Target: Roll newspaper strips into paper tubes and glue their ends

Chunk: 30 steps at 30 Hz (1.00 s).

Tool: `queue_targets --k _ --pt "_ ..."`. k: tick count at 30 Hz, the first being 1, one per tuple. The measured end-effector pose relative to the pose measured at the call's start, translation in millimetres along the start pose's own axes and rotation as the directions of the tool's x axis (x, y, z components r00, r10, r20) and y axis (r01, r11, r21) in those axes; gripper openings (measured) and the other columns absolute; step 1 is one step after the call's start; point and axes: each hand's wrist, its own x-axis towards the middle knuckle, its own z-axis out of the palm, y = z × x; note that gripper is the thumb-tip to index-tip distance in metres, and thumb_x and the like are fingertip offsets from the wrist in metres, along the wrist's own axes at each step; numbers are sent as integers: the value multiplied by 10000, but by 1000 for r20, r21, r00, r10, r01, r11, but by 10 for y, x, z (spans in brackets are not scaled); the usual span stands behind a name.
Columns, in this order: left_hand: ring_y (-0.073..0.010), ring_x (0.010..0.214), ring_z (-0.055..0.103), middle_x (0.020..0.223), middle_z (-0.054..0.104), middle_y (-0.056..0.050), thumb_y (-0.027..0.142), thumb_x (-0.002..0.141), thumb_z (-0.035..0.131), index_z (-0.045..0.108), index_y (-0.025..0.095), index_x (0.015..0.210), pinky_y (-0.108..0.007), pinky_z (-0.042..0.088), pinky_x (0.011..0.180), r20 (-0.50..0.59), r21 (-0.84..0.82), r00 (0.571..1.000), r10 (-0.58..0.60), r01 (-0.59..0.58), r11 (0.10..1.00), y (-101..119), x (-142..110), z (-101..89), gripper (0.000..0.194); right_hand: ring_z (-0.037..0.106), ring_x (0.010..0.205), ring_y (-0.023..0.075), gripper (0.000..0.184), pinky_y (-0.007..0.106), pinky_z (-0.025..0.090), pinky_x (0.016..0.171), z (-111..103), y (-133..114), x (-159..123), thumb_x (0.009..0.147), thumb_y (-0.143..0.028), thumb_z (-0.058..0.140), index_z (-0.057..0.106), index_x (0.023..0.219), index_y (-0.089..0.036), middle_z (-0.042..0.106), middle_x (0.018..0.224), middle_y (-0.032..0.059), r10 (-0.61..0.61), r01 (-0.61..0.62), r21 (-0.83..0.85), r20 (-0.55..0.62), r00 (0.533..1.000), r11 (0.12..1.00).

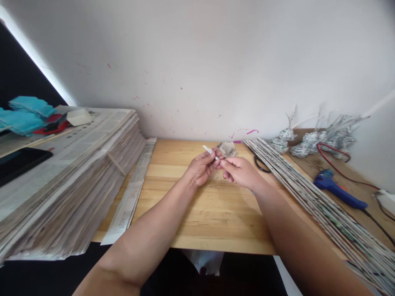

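Above the middle of the wooden table, my left hand [202,167] and my right hand [238,170] meet. A short, narrow white paper piece [207,149] runs between them, its upper end sticking out past my left thumb. My left hand grips it between thumb and fingers. The right hand pinches at its lower end, where the fingers hide most of it. Whether the piece is rolled or folded I cannot tell. Just behind the hands lies a crumpled greyish cloth-like lump [228,149].
A tall newspaper stack [101,164] stands left, bearing a phone [24,162] and blue masks [29,113]. Beside it lie newspaper strips [132,193]. On the right are rolled paper sticks [308,199], a blue glue gun [339,189], woven paper figures [324,137] and a black scissors handle [262,165].
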Motion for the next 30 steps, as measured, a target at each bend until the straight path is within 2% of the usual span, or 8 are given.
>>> queue_targets --k 5,6,8,11,15,23,27,30 --pt "-112 758 700 842 702 -76 29 869 552 696 89 923 -154 569 679 12 -1 1000 -5 5 1000 -4 -4 3 164 505 450 97 376 212 396 445 7 -32 -22 923 -484 477 643 900 -147 565 559 -6 111 -118 112 67 992 987" --pt "-113 756 700 838 701 -74 30 871 550 694 89 919 -155 570 677 6 -3 1000 -1 1 1000 -5 2 0 163 510 464 103 370 218 394 458 13 -39 -29 911 -497 493 642 898 -158 571 568 -6 84 -87 64 42 996 994" --pt "-113 751 700 834 699 -73 35 872 552 690 88 912 -154 570 676 -24 -10 1000 17 -17 1000 -7 17 -10 154 523 508 119 319 233 378 493 30 -47 -43 852 -496 586 647 873 -184 604 609 -2 -47 38 -145 -65 997 989" --pt "-109 745 699 830 695 -73 50 868 572 684 88 905 -154 573 687 -74 -28 996 42 -44 999 -7 39 -25 124 532 561 138 229 254 338 537 59 -49 -57 815 -433 647 673 854 -208 656 676 12 -272 164 -460 -180 945 873" --pt "-116 739 702 835 697 -79 60 865 584 683 85 908 -164 581 692 -82 -36 996 46 -49 998 -3 45 -25 111 522 538 146 276 271 310 543 75 -51 -59 909 -392 513 689 810 -203 657 636 24 -320 178 -547 -175 931 818" --pt "-110 728 701 838 700 -82 54 874 569 692 83 906 -158 576 691 -63 -39 997 36 -38 999 -2 29 -4 131 562 519 117 363 244 370 532 22 -50 -40 916 -414 492 659 691 -183 687 652 19 -181 130 -347 -119 976 929" --pt "-103 746 701 843 703 -73 44 872 566 695 92 931 -173 577 754 -39 -36 999 28 -30 999 -2 33 -10 150 539 476 100 338 229 404 490 3 -21 -9 912 -425 501 707 870 -160 678 672 26 -47 42 -98 -48 998 994" --pt "-107 783 707 872 711 -71 25 860 567 698 100 934 -196 572 821 -25 -18 999 29 -30 999 1 26 -2 168 525 469 84 335 205 401 459 0 -27 -6 908 -419 524 699 939 -134 655 664 28 52 -52 69 3 999 996"
